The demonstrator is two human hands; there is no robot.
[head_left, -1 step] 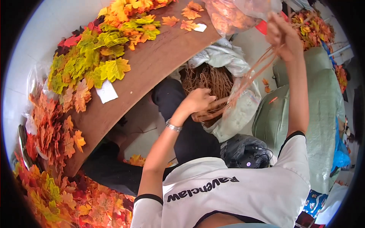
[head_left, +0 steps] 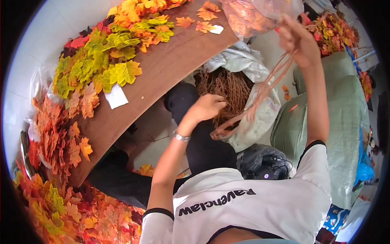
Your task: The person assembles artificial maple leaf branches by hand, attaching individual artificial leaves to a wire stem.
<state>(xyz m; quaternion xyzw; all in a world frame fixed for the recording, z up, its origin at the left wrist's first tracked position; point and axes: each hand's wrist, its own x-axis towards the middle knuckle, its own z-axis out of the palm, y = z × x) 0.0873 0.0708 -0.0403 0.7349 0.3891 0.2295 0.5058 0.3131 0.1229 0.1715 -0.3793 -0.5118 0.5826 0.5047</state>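
My right hand (head_left: 300, 42) is raised at the upper right, its fingers closed around thin brown vine-like strands (head_left: 268, 87). They hang in a blurred loop down to the left, over the rim of a white woven sack (head_left: 264, 99). Inside the sack lies a tangled bundle of similar brown strands (head_left: 233, 87). My left hand (head_left: 208, 106), with a silver bracelet on the wrist, is closed with curled fingers beside the bundle, above my dark-trousered knee. What it holds, if anything, is hidden. The lower end of the hanging strands is below its fingers.
A curved brown table (head_left: 156, 73) bears piles of yellow-green leaves (head_left: 95, 61) and orange leaves (head_left: 53, 130), plus a white card (head_left: 116, 96). A clear bag of leaves (head_left: 248, 18) is at its far end. Green wrapped bales (head_left: 321, 122) stand right; a black bag (head_left: 260, 160) lies near me.
My left hand has shifted slightly left, away from the strands. My right hand has moved a little left and down, and the hanging strands have swung.
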